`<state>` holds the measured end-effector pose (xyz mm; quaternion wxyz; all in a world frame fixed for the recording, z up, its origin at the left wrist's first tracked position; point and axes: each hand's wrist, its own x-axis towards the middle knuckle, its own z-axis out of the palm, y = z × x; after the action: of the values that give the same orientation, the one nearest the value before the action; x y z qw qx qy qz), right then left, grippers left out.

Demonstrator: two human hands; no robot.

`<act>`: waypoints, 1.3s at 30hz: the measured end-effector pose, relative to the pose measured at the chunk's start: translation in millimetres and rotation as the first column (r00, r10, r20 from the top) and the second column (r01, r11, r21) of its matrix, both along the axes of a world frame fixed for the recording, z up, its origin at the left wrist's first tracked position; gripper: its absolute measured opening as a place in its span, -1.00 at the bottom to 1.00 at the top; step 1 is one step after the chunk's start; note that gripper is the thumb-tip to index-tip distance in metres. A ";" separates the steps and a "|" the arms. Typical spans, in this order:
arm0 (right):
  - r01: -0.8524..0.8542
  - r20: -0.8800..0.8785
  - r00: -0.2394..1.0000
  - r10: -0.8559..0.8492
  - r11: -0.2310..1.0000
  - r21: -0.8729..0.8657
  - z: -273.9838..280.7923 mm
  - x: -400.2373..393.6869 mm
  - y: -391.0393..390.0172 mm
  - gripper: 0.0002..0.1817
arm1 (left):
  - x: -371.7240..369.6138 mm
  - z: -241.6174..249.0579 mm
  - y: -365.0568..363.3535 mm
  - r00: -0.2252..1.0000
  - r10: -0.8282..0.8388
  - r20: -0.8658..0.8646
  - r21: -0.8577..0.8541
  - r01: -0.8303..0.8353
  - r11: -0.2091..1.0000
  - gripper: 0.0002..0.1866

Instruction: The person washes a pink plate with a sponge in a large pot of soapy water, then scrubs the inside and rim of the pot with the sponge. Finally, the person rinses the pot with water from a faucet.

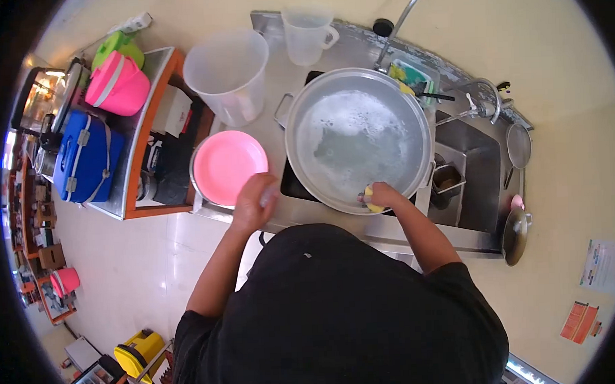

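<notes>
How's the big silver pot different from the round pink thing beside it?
The pot is silver-coloured metal, while the pink thing is pink all over its visible face. The pot is much wider; the pink thing is smaller. The pot holds cloudy water with white suds, but no suds show on the pink thing. Both have a round outline.

Sponge [373, 206] at pot's 6 o'clock is showing yellow. Pot [418, 151] itself is reading silver-grey; its water [343, 150] is looking cloudy grey, patched with white foam [352, 108]. Basin [229, 166] at 10 is showing plain pink. Shirt [345, 312] at 6: running solid black. Cooler [91, 162] at 9: showing blue, grey trim. Bucket [132, 91] at 10: showing hot pink.
</notes>
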<state>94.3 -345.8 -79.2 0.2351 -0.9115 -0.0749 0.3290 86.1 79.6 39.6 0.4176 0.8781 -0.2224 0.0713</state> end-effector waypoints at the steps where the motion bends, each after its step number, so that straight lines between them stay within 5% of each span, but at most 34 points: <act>1: -0.052 -0.026 0.998 0.052 0.999 0.010 -11.7 -0.1 -7.5 -0.28 | -0.2 -8.0 -22.1 0.997 -0.046 -0.059 0.038 0.048 0.998 -0.57; 2: -0.114 0.010 0.993 0.114 0.994 -0.002 -24.3 0.2 -15.0 -0.30 | -0.2 -17.7 -39.8 0.989 -0.086 -0.122 0.074 0.096 0.993 -0.52; 5: -0.345 0.073 0.936 0.345 0.939 -0.007 -108.8 8.4 -42.1 -0.32 | 3.2 -83.9 -71.5 0.992 0.125 -0.015 0.106 -0.123 0.987 -0.39; 7: -0.390 -0.054 0.920 0.389 0.921 -0.010 -83.2 23.0 -23.2 -0.31 | 7.9 -116.1 -77.3 0.977 0.206 -0.059 0.135 -0.196 0.971 -0.32; 12: -0.116 -0.308 0.931 0.196 0.958 0.261 -111.4 7.7 -21.6 -0.28 | 13.1 -147.2 -87.9 0.918 0.396 0.030 0.261 -0.389 0.883 -0.15; 15: -0.326 -0.614 0.704 0.357 0.931 0.167 -47.5 53.0 -20.5 -0.33 | 16.0 -137.5 -89.3 0.900 0.436 -0.017 0.431 -0.386 0.815 -0.20; 18: -0.557 -0.233 0.770 0.593 0.804 0.206 -50.8 40.5 -15.1 -0.42 | 23.5 -135.7 -92.2 0.899 0.437 -0.038 0.523 -0.355 0.775 -0.22; 22: -0.506 -0.184 0.830 0.526 0.850 0.147 -75.4 38.1 34.5 -0.48 | 22.0 -135.4 -92.9 0.892 0.448 -0.062 0.539 -0.348 0.767 -0.23; 23: -0.437 -0.228 0.863 0.450 0.893 0.108 -82.6 38.7 52.9 -0.59 | 23.0 -136.5 -91.9 0.892 0.448 -0.057 0.539 -0.350 0.766 -0.23; 25: -0.374 0.107 0.927 0.360 0.908 0.189 -128.3 30.5 83.2 -0.72 | 24.4 -138.3 -90.7 0.893 0.446 -0.066 0.540 -0.344 0.768 -0.23; 29: -0.314 0.128 0.946 0.296 0.937 0.152 -139.2 63.1 149.9 -0.74 | 23.2 -139.4 -90.1 0.894 0.443 -0.062 0.520 -0.350 0.779 -0.23; 32: 0.058 0.372 0.908 -0.191 0.939 0.340 -153.8 44.8 172.7 -0.75 | 24.4 -136.9 -91.7 0.900 0.433 -0.060 0.518 -0.342 0.784 -0.25; 33: 0.097 0.287 0.935 -0.210 0.927 0.362 -96.2 52.1 167.3 -0.70 | 25.0 -137.1 -92.7 0.896 0.441 -0.059 0.522 -0.349 0.778 -0.25; 36: -0.109 0.117 0.991 0.064 0.894 0.436 -48.3 40.1 126.7 -0.67 | 23.7 -138.5 -92.0 0.897 0.440 -0.048 0.532 -0.350 0.771 -0.26; 39: -0.267 0.217 0.958 0.186 0.851 0.452 -71.9 19.5 84.1 -0.65 | 25.8 -137.1 -92.0 0.889 0.455 -0.043 0.539 -0.363 0.760 -0.27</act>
<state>113.9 -261.7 -151.1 0.4047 -0.8342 -0.2798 0.2492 111.9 -12.3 -97.4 0.1576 0.9872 0.0014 0.0231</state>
